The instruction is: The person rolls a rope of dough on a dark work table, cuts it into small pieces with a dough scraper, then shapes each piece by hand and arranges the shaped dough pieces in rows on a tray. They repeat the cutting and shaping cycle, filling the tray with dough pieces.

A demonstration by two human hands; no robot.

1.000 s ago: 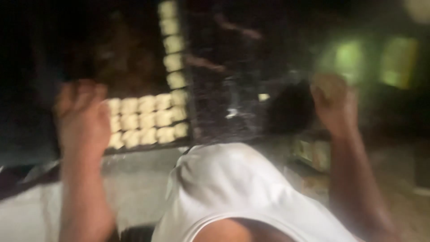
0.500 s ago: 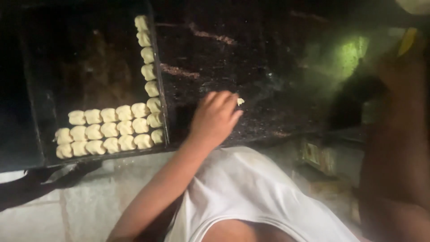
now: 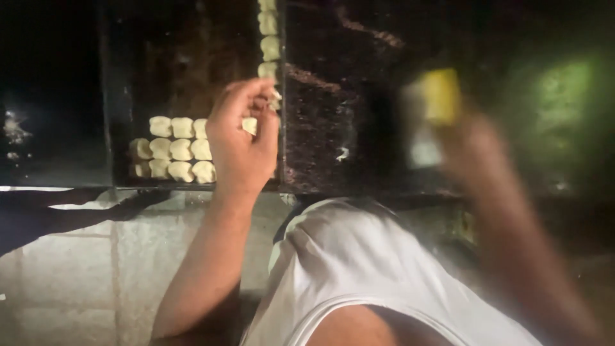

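Observation:
A black baking tray (image 3: 122, 90) lies at the upper left with several pale dough pieces (image 3: 172, 148) in rows near its front edge and a column (image 3: 269, 38) along its right rim. My left hand (image 3: 240, 138) hovers over the tray's right side, fingers pinched on a small dough piece (image 3: 250, 125). My right hand (image 3: 471, 147) is blurred at the right, raised over the dark worktop (image 3: 333, 122), holding a yellow and white object (image 3: 435, 109) whose kind I cannot make out.
A small dough scrap (image 3: 341, 154) lies on the dark worktop right of the tray. Pale floor tiles (image 3: 77, 269) show at the lower left. My white shirt (image 3: 359, 269) fills the lower middle. A green glow (image 3: 564, 96) is at the far right.
My left hand has moved left from the worktop to the tray, now with a dough piece in its fingers. My right hand has come up into view with a yellow object.

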